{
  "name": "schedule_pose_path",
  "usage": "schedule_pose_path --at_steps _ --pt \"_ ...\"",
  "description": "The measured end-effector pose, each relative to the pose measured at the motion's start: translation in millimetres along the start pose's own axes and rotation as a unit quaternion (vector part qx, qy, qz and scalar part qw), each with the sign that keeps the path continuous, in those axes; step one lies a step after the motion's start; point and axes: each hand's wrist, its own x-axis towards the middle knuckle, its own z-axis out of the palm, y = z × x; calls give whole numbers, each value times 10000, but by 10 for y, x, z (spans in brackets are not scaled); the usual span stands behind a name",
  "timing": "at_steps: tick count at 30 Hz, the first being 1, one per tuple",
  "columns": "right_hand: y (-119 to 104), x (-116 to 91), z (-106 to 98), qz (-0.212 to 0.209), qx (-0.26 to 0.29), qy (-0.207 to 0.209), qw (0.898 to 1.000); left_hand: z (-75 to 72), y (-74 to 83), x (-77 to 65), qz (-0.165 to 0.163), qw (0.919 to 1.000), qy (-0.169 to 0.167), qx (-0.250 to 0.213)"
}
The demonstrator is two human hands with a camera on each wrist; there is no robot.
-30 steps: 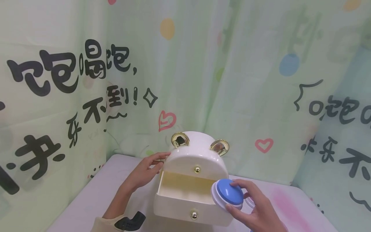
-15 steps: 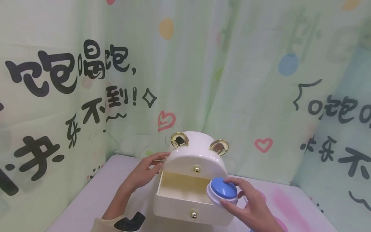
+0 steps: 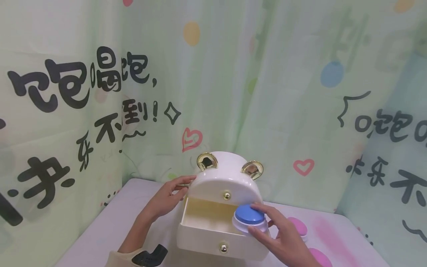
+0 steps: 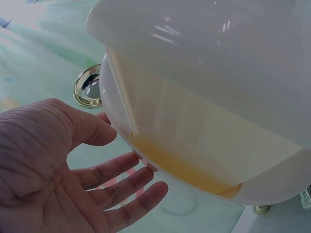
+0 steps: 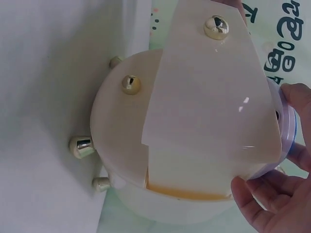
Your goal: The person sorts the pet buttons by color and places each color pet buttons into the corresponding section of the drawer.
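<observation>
A white storage box (image 3: 213, 185) with gold ear-shaped trims has one drawer (image 3: 200, 237) pulled out, its gold knob facing me. My right hand (image 3: 283, 234) grips a round push button with a blue dome (image 3: 249, 214) and white base by its rim, over the right part of the drawer. In the right wrist view, the drawer front hides much of the push button (image 5: 291, 124). My left hand (image 3: 168, 196) rests its fingertips against the box's left side. The left wrist view shows that hand (image 4: 58, 165) with extended fingers at the box's edge.
Two pink domed buttons (image 3: 298, 227) lie on the white table (image 3: 146, 189) right of the box, one partly behind my right hand. A patterned curtain (image 3: 277, 122) with writing surrounds the table at the back and sides.
My right hand has moved left with the blue push button, from the drawer's right corner to over its opening, and levelled it. More of the pink buttons shows. My left hand stays put.
</observation>
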Motion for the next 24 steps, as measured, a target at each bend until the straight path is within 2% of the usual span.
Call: schedule_pose_path --at_steps 7,11,19,24 --pt "26 -12 52 -359 80 153 9992 -7 -3 -4 -9 10000 37 -26" --pt "41 -31 44 -295 99 337 9989 -5 -3 3 88 10000 34 20" --pt "47 -65 -27 -152 221 765 9967 -2 9 -4 75 10000 -5 2" --pt "26 -96 -96 234 11 1253 9918 -5 -2 -5 150 9999 -48 -8"
